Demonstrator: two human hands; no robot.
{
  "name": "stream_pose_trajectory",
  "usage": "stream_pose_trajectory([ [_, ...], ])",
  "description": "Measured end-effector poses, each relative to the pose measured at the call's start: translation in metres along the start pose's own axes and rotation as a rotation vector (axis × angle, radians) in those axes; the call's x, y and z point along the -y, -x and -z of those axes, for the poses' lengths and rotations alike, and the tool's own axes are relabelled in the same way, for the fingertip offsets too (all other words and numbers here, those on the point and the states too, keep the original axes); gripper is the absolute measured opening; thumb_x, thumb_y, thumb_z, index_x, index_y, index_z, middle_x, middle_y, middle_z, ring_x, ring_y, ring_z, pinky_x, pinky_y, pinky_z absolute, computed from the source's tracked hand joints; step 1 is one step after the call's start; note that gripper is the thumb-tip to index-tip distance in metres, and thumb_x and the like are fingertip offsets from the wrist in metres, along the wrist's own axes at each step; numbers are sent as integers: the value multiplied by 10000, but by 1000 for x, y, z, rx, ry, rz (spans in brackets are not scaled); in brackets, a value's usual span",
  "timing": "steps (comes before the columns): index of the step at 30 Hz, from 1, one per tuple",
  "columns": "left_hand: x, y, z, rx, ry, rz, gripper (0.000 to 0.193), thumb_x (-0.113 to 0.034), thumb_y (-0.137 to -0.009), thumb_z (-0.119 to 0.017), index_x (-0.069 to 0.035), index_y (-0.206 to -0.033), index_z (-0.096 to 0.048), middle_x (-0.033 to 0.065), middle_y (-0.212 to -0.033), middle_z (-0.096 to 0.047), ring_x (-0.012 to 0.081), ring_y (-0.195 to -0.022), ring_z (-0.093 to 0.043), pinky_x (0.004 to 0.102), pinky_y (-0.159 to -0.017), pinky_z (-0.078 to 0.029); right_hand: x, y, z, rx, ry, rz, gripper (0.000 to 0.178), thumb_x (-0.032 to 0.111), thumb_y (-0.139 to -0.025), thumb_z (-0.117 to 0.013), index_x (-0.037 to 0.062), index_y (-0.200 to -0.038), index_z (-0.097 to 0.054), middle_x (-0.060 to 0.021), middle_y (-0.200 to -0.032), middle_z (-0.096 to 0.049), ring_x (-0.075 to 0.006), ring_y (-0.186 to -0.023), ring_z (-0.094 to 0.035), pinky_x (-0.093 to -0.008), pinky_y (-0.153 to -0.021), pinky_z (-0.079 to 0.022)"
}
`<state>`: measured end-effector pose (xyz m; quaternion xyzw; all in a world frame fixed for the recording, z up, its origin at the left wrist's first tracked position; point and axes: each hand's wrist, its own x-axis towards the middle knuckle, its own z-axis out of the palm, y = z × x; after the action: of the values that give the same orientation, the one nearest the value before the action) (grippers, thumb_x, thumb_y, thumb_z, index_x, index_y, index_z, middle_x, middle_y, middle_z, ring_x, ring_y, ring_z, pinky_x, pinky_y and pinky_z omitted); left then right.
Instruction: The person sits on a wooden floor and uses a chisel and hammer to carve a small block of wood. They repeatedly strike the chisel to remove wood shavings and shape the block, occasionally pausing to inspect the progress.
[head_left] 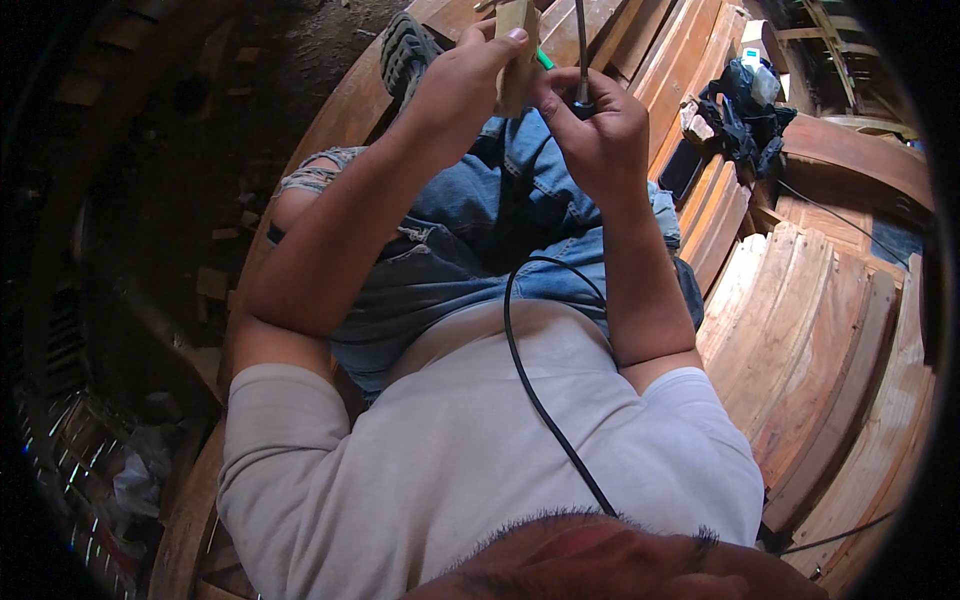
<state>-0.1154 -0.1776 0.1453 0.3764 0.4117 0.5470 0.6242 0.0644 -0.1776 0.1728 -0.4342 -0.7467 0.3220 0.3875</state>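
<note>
My left hand point(462, 78) is raised in front of my lap with its fingers closed around a pale wooden block point(515, 65), the thumb pressed on its face. Close beside the block, my right hand point(605, 135) is closed in a pinch. A slim green stick-like thing point(545, 60) runs from those fingertips to the block's edge; its kind does not show. A thin dark rod point(582, 45) with a black end stands at the right fingers, and I cannot tell whether they grip it. My legs in torn jeans point(470, 210) lie under both hands.
Wooden boards point(790, 330) are stacked at my right. On the planks nearby lie a dark phone point(682, 168) and a black plastic bag point(745, 115). A black cable point(530, 375) hangs over my shirt. Wood scraps point(212, 283) are scattered on the dark ground at left.
</note>
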Motion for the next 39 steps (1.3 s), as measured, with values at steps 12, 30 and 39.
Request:
stream_pose_trajectory([
  [12,-18,0,19,178,-403,98,596,-509,-1068,-529,-61,-1460,-541,162,-1123,-653,202,-945,-631,359,-804,-514,1,2,35,34,90,15,236,244,-976,-757,30,-1073,-774,-105,-834,-779,-144,-770,-758,-319,-670,-576],
  [30,-18,-16,38,528,648,260,640,-413,-1050,-466,91,-1445,-455,185,-1059,-633,169,-804,-523,299,-634,-461,-96,8,94,-246,109,-547,158,222,-964,-764,85,-1024,-814,27,-622,-601,-62,-571,-553,-276,-527,-431],
  [39,-9,-14,34,325,273,214,593,-243,-928,-668,15,-1432,-494,158,-1126,-675,226,-1034,-665,398,-873,-561,-182,33,83,-62,-815,-730,340,99,-1001,-606,16,-1328,-561,6,-732,-469,-120,-542,-472,-279,-518,-416],
])
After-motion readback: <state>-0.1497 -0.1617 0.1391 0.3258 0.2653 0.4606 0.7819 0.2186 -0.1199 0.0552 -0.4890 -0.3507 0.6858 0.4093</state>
